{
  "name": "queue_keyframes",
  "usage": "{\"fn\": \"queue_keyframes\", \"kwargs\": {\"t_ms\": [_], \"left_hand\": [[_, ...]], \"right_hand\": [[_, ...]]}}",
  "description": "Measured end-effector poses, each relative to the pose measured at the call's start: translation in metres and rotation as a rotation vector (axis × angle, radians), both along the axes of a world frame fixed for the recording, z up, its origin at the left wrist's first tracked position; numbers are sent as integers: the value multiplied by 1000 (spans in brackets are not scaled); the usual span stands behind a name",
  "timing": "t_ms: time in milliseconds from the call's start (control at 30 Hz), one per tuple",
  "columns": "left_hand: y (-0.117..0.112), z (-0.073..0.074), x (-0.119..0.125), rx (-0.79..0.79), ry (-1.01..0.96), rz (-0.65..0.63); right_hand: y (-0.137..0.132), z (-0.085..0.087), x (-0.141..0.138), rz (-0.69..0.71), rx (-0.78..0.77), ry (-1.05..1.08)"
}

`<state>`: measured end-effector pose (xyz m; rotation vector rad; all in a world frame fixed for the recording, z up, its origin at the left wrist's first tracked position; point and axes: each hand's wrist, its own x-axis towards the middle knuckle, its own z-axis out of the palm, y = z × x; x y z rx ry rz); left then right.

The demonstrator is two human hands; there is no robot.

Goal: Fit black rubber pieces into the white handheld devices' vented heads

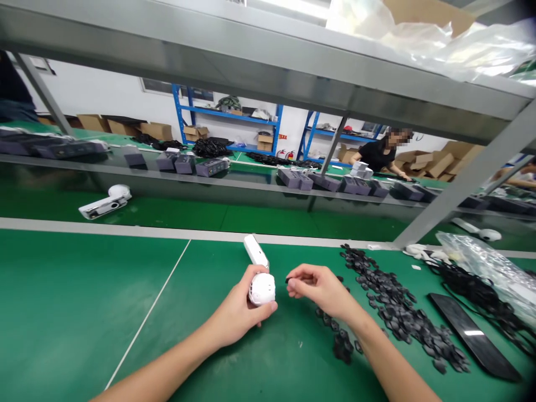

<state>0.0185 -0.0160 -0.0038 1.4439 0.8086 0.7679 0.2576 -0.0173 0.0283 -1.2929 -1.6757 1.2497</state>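
Head view: looking down at a green mat [84, 301] under a steel shelf [268, 72], both hands close together near the middle.

Left hand [238, 301]: closed firmly around a white unit [262, 288], domed end sitting in the palm, flat stem [253, 250] angled up and away.

Right hand [318, 290]: thumb and finger closed on a black piece [288, 280], right next to the dome, contact between the two can't be made out.

Nearby: pile [397, 312] of similar black bits just right of the right hand, plus a few strays closer in. Black panel [473, 335] and plastic bag [481, 268] further right, black cables [473, 285] between them.

Across the bench: grey boxes [209, 166] in rows, co-worker [377, 156] working further back.

Drop risk: tiny piece slipping from such a light pinch, then basically lost among the lookalikes.

Knock risk: long stem catching the shelf or the right wrist if swung around carelessly, with the unit's grip loosening as a result.

Mess risk: right forearm dragging through the pile, scattering bits toward the mat's edge.
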Motion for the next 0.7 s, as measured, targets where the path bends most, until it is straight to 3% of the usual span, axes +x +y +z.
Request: {"fn": "queue_keyframes", "kwargs": {"t_ms": [200, 467, 700], "left_hand": [[-6, -5, 3, 188, 103, 40], [-10, -1, 8, 315, 212, 10], [-8, -4, 10, 324, 222, 10]], "right_hand": [[-11, -8, -26, 31, -148, 178], [-14, -1, -19, 52, -149, 90], [-16, -1, -23, 18, -44, -49]]}}
